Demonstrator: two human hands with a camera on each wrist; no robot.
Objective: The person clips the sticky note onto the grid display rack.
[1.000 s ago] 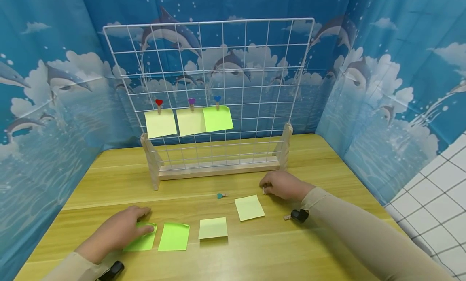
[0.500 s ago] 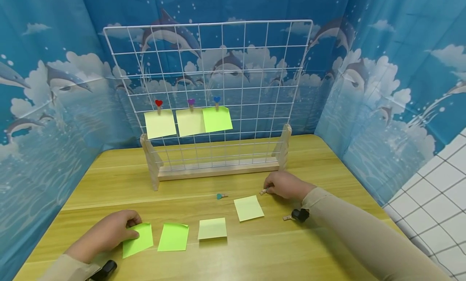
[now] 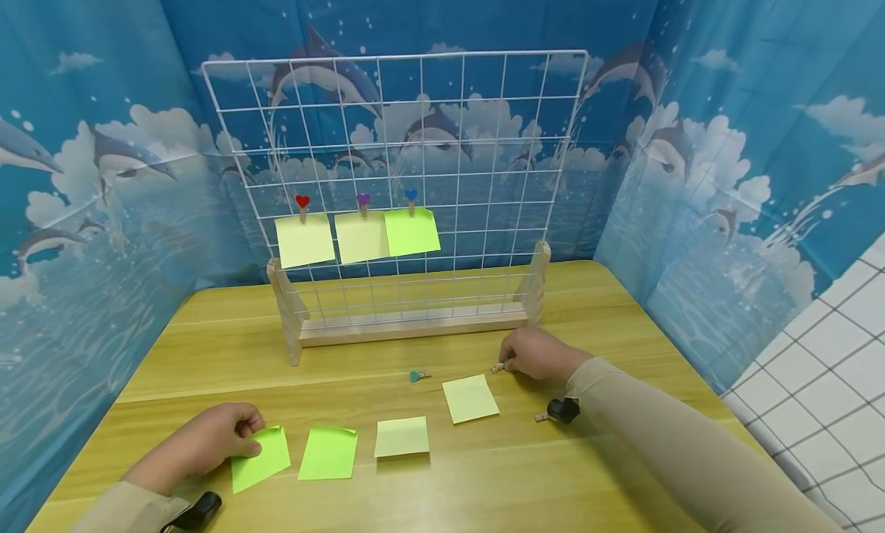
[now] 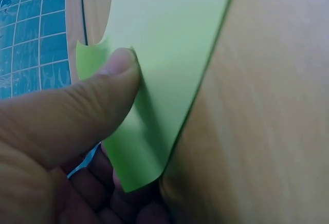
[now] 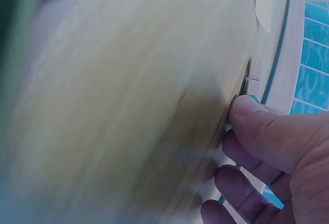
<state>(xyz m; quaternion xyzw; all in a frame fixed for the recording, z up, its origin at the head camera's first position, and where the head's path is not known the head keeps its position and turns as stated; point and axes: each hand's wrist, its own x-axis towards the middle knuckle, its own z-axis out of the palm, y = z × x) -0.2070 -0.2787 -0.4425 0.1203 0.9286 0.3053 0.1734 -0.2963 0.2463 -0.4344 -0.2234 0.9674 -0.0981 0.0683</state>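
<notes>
My left hand (image 3: pixel 207 445) pinches a bright green sticky note (image 3: pixel 266 458) at its upper left corner. In the left wrist view the thumb lies on the face of the note (image 4: pixel 169 44), whose end curls, with other fingers behind it. At the right, my right hand (image 3: pixel 542 354) pinches a small wooden clothespin (image 5: pixel 253 75) between thumb and forefinger, low over the table. A green bit of it shows at the thumb tip; the rest is covered. Left of that hand lies a clothespin with a teal heart (image 3: pixel 419 376).
A white wire grid (image 3: pixel 484 172) on a wooden stand holds several notes under heart clothespins. On the table (image 3: pixel 484 487) lie another green note (image 3: pixel 328 453) and two pale yellow notes, one (image 3: pixel 402 437) nearer. Another clothespin (image 3: pixel 542 418) shows by the right wrist camera (image 3: pixel 563 410).
My left hand has drawn back leftward and now grips the green note, which has turned and shifted slightly. The clothespin at my right fingertips has turned; that hand has barely moved.
</notes>
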